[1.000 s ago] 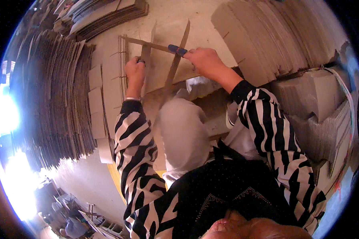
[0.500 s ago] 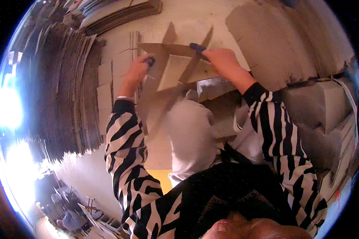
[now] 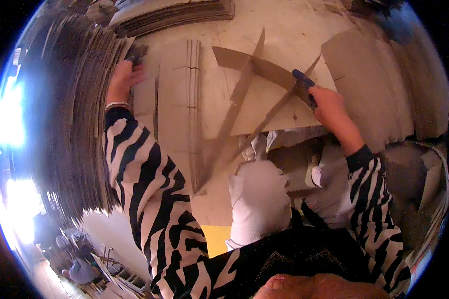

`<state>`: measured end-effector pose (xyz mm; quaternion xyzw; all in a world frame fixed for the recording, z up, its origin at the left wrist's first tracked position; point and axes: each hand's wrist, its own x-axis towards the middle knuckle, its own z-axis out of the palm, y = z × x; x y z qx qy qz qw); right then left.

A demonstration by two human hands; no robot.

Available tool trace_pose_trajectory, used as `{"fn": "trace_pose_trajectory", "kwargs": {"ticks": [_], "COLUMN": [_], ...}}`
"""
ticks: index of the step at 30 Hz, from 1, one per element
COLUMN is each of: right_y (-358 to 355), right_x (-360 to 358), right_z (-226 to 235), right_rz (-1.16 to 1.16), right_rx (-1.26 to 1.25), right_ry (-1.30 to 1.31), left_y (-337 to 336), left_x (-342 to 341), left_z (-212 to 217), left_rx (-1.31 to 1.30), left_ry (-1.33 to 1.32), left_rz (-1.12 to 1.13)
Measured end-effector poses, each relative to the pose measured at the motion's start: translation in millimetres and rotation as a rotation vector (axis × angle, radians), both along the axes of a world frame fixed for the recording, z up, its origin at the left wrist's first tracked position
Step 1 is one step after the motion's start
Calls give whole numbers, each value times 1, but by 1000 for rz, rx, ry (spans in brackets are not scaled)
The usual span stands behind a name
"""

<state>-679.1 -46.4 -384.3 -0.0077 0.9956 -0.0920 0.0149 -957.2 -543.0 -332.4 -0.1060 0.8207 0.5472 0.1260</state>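
Note:
Three cardboard strips are slotted together into an open partition (image 3: 269,67), standing on edge over the table in front of me. My right hand (image 3: 332,107) pinches its right-hand crossing, with dark blue coverings on the fingertips. My left hand (image 3: 123,82) is off the partition, at the far left beside the tall stack of cardboard sheets (image 3: 85,114). Its fingers look spread but are smeared by motion, and dark coverings blur at the tips. Between the left hand and the partition lies a row of slotted cardboard strips (image 3: 192,94).
A flat pile of cardboard (image 3: 179,17) lies at the back of the pale table (image 3: 284,30). Larger brown sheets (image 3: 364,79) spread at the right. My legs (image 3: 259,199) are below the table's near edge. Bright light enters from the left.
My left hand has let go of the partition and swung left toward the cardboard stack. My right hand has moved the partition to the right, and my view has shifted a little.

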Motion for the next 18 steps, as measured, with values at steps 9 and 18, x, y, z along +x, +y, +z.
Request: {"fn": "trace_pose_trajectory", "kwargs": {"ticks": [9,18], "right_y": [-8,-5], "right_x": [-26,-38], "right_z": [-8,-1], "right_rz": [12,-18], "right_rx": [-4,-81], "right_ry": [11,162], "left_y": [-63,4], "left_x": [-102,46], "left_z": [-18,11], "left_rx": [-13,-39], "left_ry": [196,124], "left_rz": [308,-157]}}
